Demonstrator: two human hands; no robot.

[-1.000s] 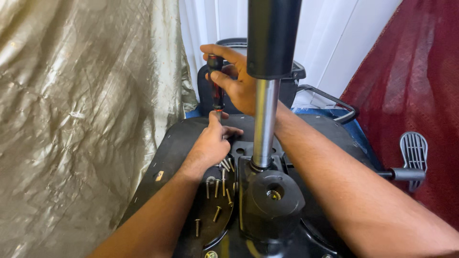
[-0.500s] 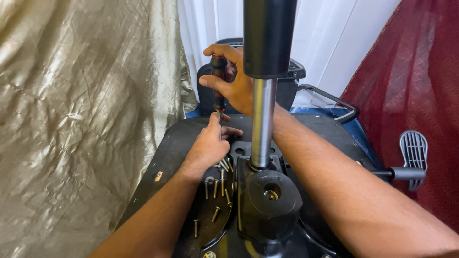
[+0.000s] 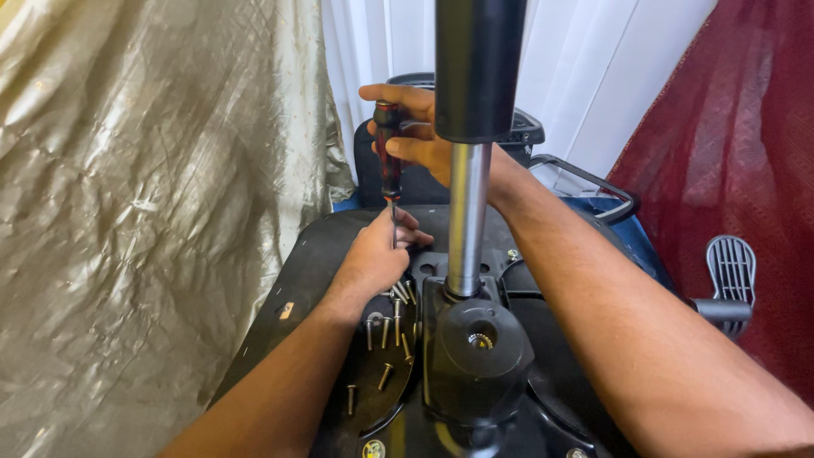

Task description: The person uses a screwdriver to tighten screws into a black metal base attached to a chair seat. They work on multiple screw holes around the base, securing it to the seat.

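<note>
Curtain: a gold, crinkled curtain (image 3: 144, 220) fills the left side; a dark red cloth (image 3: 746, 144) hangs on the right.
Seat: the black underside of an upturned chair seat (image 3: 288, 271) lies flat under both arms.
Column: a gas column (image 3: 468, 212), black above and bare metal below, stands upright from the black mechanism (image 3: 475, 356) at the seat's middle.
Armrest: a grey ribbed armrest (image 3: 731, 270) sticks out at the right edge.
Right hand: the right hand (image 3: 415, 127) is raised behind the column, fingers curled closed round the screwdriver handle.
Left hand: the left hand (image 3: 377, 254) rests low on the seat, left of the column, fingers pinched together round the screwdriver's shaft near its tip; what lies under the fingers is hidden.
Screwdriver: the screwdriver (image 3: 389, 157), with a dark red and black handle, stands nearly upright, its thin shaft running down into the left hand.
Screws: loose brass-coloured screws (image 3: 383, 331) lie scattered on the seat just below the left hand, beside the mechanism.
</note>
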